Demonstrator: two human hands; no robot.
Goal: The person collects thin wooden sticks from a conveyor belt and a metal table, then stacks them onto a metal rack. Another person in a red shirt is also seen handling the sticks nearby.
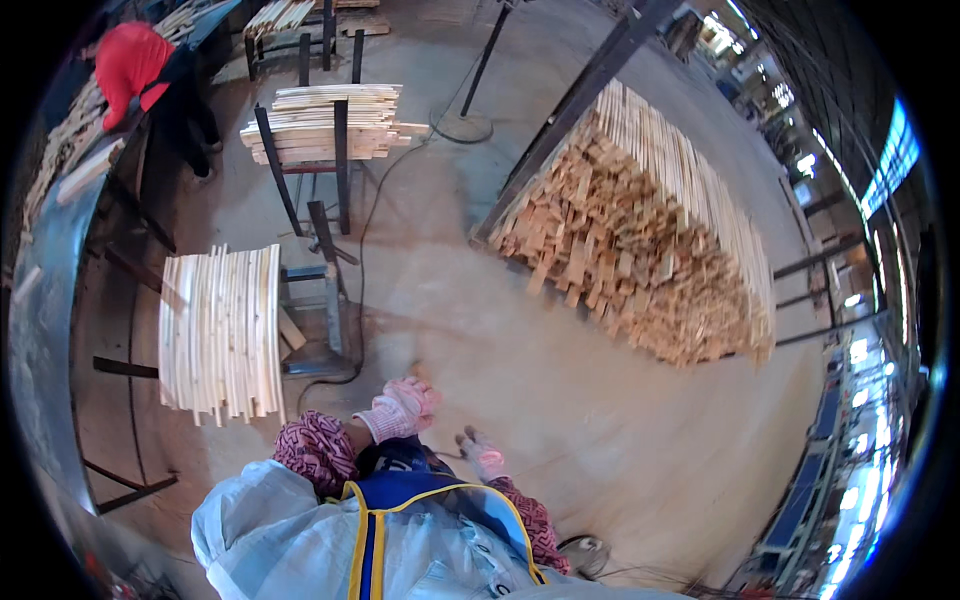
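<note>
My left hand (403,408), in a pink-and-white work glove, is held out in front of my body above the concrete floor. Its fingers are loosely bent and apart, with nothing seen in them. Lower and to the right is my gloved right hand (483,453), its fingers apart and nothing in them. Both forearms wear patterned sleeve covers. Nearest to my left hand, on its left side, lies a stack of pale wooden strips (220,335) on a metal rack (318,330). Neither hand touches the wood.
A second strip stack (330,125) rests on a rack farther ahead. A large pile of wooden strips (640,240) stands at the right beside a dark post (570,115). A cable (372,215) crosses the floor. At far left, a person in red (135,65) bends over a long bench (50,300).
</note>
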